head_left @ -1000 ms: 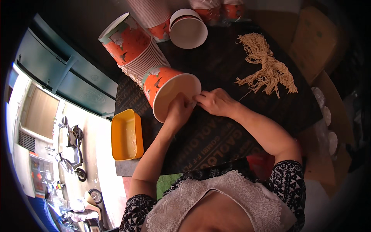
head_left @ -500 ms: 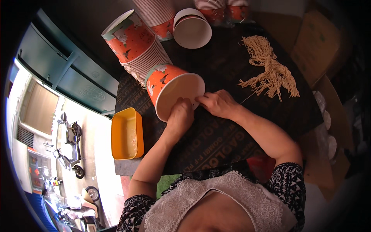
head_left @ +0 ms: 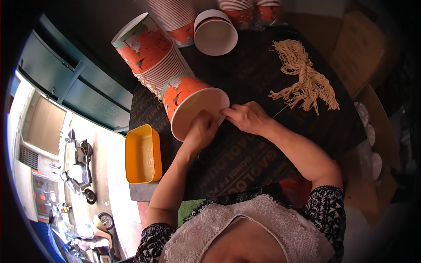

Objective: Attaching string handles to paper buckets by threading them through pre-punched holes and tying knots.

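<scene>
An orange paper bucket [head_left: 182, 94] with a green band and a white inside lies tilted on the dark table, its mouth toward me. My left hand [head_left: 202, 130] reaches into the mouth, fingers curled closed; what they hold is hidden. At the right of the rim, my right hand [head_left: 247, 117] pinches the bucket's edge between thumb and fingers. Small dark spots show on the inner wall near those fingertips. By my right wrist a thin strand runs toward a bundle of beige cotton cords [head_left: 302, 79], which lies spread at the far right.
Behind the bucket leans a tall stack of matching buckets [head_left: 153, 57], with cords hanging beside it. More stacks [head_left: 175, 22] and a white-mouthed bucket [head_left: 215, 37] stand at the back. A yellow plastic box [head_left: 144, 153] sits at the left table edge. Cardboard [head_left: 357, 48] is at the right.
The bucket has shifted slightly left and toward me. My left hand has moved a little left inside it. My right hand stays at the rim.
</scene>
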The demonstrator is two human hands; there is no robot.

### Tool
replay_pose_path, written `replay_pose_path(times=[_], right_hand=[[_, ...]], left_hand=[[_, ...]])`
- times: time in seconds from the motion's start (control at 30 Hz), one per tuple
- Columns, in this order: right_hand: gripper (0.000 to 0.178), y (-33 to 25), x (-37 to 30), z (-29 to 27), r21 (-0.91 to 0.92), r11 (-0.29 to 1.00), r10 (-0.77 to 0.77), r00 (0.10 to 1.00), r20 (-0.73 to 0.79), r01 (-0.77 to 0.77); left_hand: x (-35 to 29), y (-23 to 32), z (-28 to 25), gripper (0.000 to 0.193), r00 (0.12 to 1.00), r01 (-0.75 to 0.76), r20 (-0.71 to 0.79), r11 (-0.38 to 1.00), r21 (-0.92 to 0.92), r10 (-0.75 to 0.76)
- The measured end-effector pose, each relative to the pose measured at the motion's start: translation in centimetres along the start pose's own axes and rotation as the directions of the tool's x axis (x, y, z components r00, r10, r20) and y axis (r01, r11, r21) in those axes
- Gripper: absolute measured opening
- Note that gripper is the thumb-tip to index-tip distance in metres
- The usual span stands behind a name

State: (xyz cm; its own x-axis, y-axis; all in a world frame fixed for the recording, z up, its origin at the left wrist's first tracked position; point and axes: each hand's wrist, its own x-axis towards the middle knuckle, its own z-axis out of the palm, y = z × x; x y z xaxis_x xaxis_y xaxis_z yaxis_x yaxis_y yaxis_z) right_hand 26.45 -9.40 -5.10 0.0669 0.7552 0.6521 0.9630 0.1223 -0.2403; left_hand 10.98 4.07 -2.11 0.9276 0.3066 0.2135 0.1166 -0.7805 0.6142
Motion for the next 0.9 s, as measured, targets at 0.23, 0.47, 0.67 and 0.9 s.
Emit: replay_pose_path(times=[0.23,0.47,0.67,0.9], right_hand=[[0.018,0.3,-0.3,0.7,0.057,0.997,0.047,0.998,0.051,-0.050],[0.018,-0.4,0.2,-0.1,0.083,0.996,0.024,0.999,0.035,-0.026],[0.013,-2.4,-0.3,-1.4,-0.011,0.976,0.213,0.953,0.217,-0.216],[0.015,-3.9,-0.2,0.0,0.342,0.917,0.125,0.961,0.245,-0.207]], left_hand=[[0.1,0.0,1.8,0.011,0.987,-0.018,-0.159,0.958,-0.286,-0.029],[0.6,0.3,1.5,0.018,0.943,0.269,-0.050,0.841,-0.470,-0.330],[0.7,-0.1,1.4,0.022,0.927,0.311,-0.022,0.803,-0.508,-0.373],[0.4,0.3,1.2,0.023,0.951,0.237,-0.039,0.801,-0.549,-0.308]])
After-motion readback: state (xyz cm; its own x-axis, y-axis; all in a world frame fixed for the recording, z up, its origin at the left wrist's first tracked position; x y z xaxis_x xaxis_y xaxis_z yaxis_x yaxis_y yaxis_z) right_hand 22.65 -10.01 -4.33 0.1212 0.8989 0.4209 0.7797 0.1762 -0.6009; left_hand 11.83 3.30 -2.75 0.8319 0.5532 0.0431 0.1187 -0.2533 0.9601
